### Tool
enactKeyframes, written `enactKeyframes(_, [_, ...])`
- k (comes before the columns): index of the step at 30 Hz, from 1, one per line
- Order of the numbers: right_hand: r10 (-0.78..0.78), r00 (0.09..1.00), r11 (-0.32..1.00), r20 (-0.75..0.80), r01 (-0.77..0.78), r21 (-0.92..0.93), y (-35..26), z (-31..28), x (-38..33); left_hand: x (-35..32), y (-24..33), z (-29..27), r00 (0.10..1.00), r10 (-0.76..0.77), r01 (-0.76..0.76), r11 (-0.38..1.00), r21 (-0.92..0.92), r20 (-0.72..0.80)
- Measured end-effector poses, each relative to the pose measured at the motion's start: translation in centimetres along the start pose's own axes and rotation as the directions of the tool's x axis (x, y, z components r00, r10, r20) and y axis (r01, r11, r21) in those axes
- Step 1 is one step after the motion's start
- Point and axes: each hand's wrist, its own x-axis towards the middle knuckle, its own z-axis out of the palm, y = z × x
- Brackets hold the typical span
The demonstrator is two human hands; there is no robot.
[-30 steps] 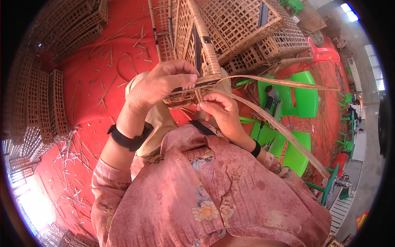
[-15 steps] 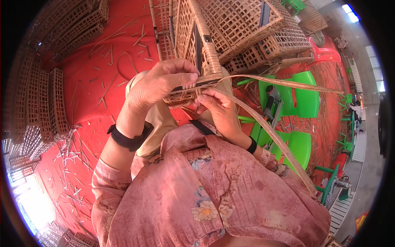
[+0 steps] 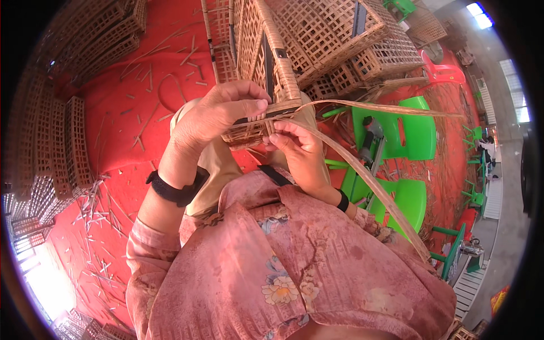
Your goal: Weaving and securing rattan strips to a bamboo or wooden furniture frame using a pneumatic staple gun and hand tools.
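My left hand (image 3: 218, 116) grips the near corner of a woven cane basket frame (image 3: 258, 62) that rests against my knee, thumb along its wrapped rim. Just to the right, my right hand (image 3: 297, 150) pinches a long flat cane strip (image 3: 374, 181) where it meets that rim. One end of the strip arcs away to the right toward the green chairs; the other curves down past my right forearm. A black band sits on each wrist.
Stacks of lattice cane baskets (image 3: 351, 39) fill the top of the view, and more stand at the left (image 3: 62, 147). Cane offcuts litter the red floor (image 3: 107, 221). Two green plastic chairs (image 3: 408, 136) stand right, one holding a power drill (image 3: 371, 136). A red chair (image 3: 442, 73) lies beyond.
My right hand has shifted slightly on the strip at the rim, fingers curling tighter. The strip's lower loop has swung a little. My left hand keeps its hold on the frame.
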Motion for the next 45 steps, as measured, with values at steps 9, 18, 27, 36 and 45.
enactKeyframes(9, [0.004, 1.0, 0.981, -0.029, 0.002, 0.192, 1.8, 0.4, 0.5, 0.0, 0.4, 0.0, 0.998, 0.027, -0.025, 0.999, -0.034, 0.059])
enactKeyframes(18, [0.124, 0.988, 0.946, -0.093, -0.089, 0.311, -0.9, 1.7, 0.1, 0.1, 0.2, -0.1, 0.998, 0.014, -0.01, 0.998, -0.062, 0.06])
enactKeyframes(27, [-0.344, 0.939, 0.829, 0.017, 0.312, -0.463, -1.1, -0.7, 1.2, 0.0, 0.4, 0.1, 0.999, 0.044, -0.044, 0.999, -0.016, 0.019])
enactKeyframes(36, [-0.307, 0.947, 0.947, -0.09, 0.314, 0.072, -10.0, -3.4, 5.1, 0.2, 0.0, -0.1, 0.997, 0.068, -0.069, 0.996, 0.05, 0.023])
enactKeyframes(45, [-0.21, 0.831, 0.527, 0.515, 0.54, -0.656, -11.3, 0.3, 5.3, -0.2, -0.2, -0.2, 0.997, 0.083, -0.083, 0.993, 0.085, 0.008])
